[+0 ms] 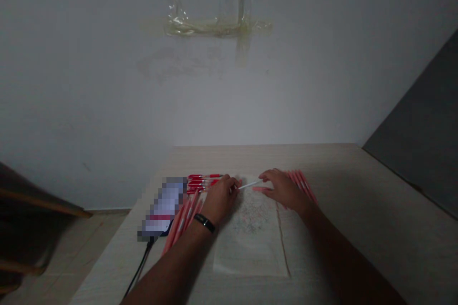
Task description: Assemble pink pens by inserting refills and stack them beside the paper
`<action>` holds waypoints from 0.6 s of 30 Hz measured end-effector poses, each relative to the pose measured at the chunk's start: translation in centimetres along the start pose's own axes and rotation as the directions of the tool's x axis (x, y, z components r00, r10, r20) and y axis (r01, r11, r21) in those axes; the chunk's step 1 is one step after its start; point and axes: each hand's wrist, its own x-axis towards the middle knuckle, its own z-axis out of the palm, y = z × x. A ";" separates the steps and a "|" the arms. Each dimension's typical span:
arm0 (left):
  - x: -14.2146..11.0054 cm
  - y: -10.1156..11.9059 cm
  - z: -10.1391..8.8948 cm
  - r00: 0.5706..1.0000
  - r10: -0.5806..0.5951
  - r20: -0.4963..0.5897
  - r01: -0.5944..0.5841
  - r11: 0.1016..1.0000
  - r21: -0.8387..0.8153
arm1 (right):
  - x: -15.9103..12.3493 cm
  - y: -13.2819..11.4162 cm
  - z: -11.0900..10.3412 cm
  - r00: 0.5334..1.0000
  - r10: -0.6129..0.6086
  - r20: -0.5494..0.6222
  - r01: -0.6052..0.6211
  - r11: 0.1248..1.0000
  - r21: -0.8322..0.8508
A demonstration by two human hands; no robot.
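Observation:
My left hand [222,196], with a black band on its wrist, is closed on one end of a thin white stick [249,185], perhaps a pen part. The stick points right, towards my right hand [282,189]. That hand has its thumb and fingers apart, with the stick's far end close to the fingertips; contact cannot be made out. Below both hands lies a pale sheet [250,257] with small dark and reddish marks. Several red pens [203,183] lie just left of my left hand. Several pink sticks [302,183] lie beyond my right hand.
More long pink sticks [181,221] lie beside my left forearm. At the table's left edge sits a phone [164,207], pixelated, with a black cable [141,264]. A wall [268,109] with old tape [211,28] rises behind the table [332,257].

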 end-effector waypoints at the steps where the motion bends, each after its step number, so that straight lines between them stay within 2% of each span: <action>1: 0.0 0.0 0.0 1.000 0.001 0.008 -0.001 1.000 -0.003 | 0.0 0.0 0.0 1.000 -0.002 0.026 0.003 1.000 -0.013; 5: 0.0 0.0 0.0 1.000 0.009 0.013 -0.009 1.000 -0.003 | -0.2 0.0 0.1 0.998 -0.007 0.066 0.008 1.000 -0.018; 18: 0.0 -0.4 0.3 1.000 -0.011 -0.010 0.012 1.000 0.028 | -0.2 -0.5 0.1 0.998 -0.037 0.051 0.042 0.994 -0.100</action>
